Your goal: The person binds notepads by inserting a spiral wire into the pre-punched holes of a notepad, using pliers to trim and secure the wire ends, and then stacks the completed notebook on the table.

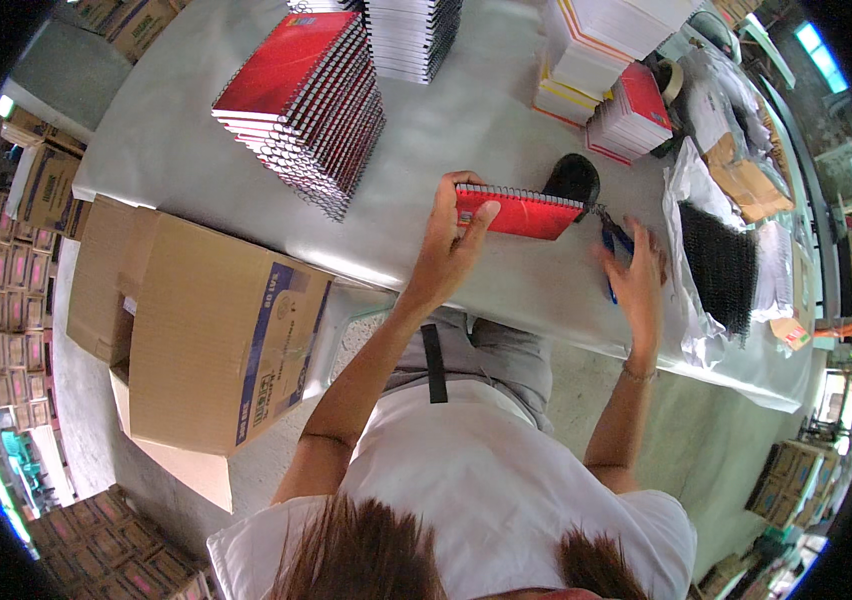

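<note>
My left hand (453, 240) grips a red spiral notebook (526, 215) by its left end, thumb on the cover and fingers behind. The notebook is tilted above the table, its dark wire coil along the upper edge. At the coil's right end is the tip of a pair of blue-handled pliers (611, 240), held in my right hand (638, 280) with the fingers around the handles. A black rounded object (574, 178) lies just behind the notebook. Farther left stands a tall stack of red spiral notebooks (291, 70).
A second spiral-bound stack (411, 40) stands at the back. White paper stacks (596, 50) and a small red-topped stack (636, 105) are back right. Black coils (716, 260) lie in plastic at the right. An open cardboard box (206, 330) sits left, beside the table (486, 90).
</note>
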Demonstrator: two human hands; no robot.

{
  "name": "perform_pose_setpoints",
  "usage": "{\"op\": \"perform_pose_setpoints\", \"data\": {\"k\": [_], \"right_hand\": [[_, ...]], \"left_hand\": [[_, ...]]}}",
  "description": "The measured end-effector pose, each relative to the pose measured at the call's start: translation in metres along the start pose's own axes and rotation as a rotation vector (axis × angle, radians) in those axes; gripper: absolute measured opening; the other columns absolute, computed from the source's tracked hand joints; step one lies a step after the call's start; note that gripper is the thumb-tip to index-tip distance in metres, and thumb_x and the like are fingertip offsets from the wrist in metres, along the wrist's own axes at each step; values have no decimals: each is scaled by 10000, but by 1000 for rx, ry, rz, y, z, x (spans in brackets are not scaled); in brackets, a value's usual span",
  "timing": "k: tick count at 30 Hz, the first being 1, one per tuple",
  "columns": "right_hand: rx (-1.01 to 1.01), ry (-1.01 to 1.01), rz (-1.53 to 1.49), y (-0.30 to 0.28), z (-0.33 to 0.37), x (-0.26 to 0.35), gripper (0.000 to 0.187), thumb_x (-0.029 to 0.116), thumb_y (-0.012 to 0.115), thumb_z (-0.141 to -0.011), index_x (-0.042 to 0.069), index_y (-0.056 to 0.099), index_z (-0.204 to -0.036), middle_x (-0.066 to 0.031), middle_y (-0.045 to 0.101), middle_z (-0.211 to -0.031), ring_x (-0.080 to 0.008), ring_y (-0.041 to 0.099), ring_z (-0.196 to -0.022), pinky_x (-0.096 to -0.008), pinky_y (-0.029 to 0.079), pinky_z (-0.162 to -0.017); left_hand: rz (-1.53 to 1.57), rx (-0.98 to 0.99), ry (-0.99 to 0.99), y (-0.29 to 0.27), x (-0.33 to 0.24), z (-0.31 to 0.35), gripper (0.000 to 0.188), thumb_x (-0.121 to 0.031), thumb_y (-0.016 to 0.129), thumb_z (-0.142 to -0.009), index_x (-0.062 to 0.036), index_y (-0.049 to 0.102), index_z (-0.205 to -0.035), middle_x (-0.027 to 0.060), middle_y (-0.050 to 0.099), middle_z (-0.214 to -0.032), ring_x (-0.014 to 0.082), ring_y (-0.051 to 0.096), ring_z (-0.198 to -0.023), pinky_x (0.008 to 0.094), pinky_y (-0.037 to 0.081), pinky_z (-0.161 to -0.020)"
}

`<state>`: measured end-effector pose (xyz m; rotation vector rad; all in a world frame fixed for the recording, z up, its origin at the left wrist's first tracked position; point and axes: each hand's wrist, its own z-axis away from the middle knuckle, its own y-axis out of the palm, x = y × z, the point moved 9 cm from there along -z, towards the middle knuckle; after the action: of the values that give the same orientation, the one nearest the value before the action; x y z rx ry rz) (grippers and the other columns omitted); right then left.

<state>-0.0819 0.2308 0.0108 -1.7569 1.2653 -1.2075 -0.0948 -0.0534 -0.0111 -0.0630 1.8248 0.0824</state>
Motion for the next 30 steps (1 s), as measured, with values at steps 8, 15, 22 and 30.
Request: {"op": "perform_pose_setpoints", "data": {"k": [8,15,22,30], "right_hand": [[-139,185,-348,-29,38,14,545,231,754,-852,101,531,-1332,-153,550,-1217,-325,527,-1134,-458,423,-995],[-29,-125,-589,-35,40,139,555,172,792,-789,88,575,-1293,-141,573,-1205,-322,554,-1112,-435,473,-936],[-21,-227,-587,-6,45,173,618,175,812,-742,118,580,-1312,-153,579,-1221,-343,569,-1109,-447,467,-935],[-87,-259,-534,-3,43,178,599,166,803,-760,123,584,-1317,-142,609,-1130,-319,633,-994,-415,526,-824]], "left_hand": [[81,58,30,-2,-7,-1,284,-187,609,-1009,-20,545,-1229,10,589,-1020,65,532,-917,220,432,-837],[128,75,-52,-8,2,1,220,-154,626,-997,-27,639,-1176,21,666,-1007,75,576,-890,226,478,-802],[93,124,44,-10,-18,3,231,6,576,-979,-20,654,-1195,49,696,-1061,92,625,-942,245,518,-831],[29,110,29,-13,-11,6,341,131,472,-938,-3,651,-1196,117,713,-1090,151,682,-1044,279,545,-902]]}}
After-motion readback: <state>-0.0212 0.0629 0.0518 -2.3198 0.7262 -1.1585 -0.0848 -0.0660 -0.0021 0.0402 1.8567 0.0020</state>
